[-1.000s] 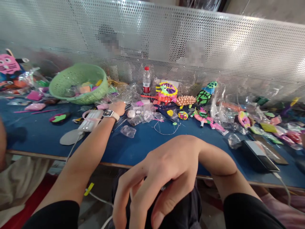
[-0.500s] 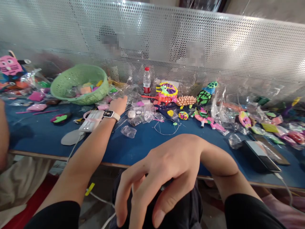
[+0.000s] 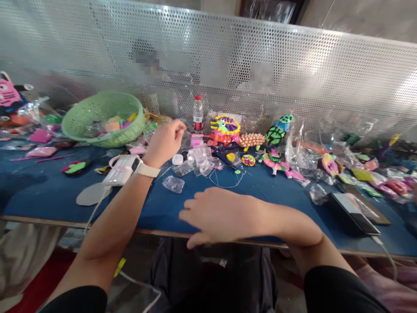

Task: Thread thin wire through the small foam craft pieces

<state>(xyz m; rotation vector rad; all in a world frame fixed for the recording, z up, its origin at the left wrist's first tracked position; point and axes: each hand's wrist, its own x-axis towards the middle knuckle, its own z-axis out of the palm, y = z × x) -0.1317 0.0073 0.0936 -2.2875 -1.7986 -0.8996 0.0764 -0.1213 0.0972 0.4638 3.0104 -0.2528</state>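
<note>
My left hand [image 3: 165, 141], with a pale watch strap [image 3: 148, 170] on its wrist, reaches over the clutter at mid-table. Its fingers are curled in, and I cannot make out whether anything is in them. Close by on its right lie a white earphone case [image 3: 177, 159] and crumpled clear plastic bags [image 3: 201, 157]. Nearer me, my right hand [image 3: 221, 215] hovers palm down over the table's front edge, its thumb apart from its loosely bent fingers and nothing seen in them. Beyond it lie a clear plastic wrapper [image 3: 173, 184] and a thin wire loop [image 3: 227, 186].
A green basket [image 3: 137, 127] of packets stands back left, a red-capped bottle [image 3: 197, 114] at the back. Colourful clay animals [image 3: 251, 141] line the perforated metal screen [image 3: 208, 65]. Left of my forearm is a white power bank [image 3: 117, 174]; a dark phone-like device [image 3: 353, 214] lies right.
My right hand has risen from over my lap to the table's front edge and turned palm down. My left hand has drawn its fingers in. The view has shifted slightly.
</note>
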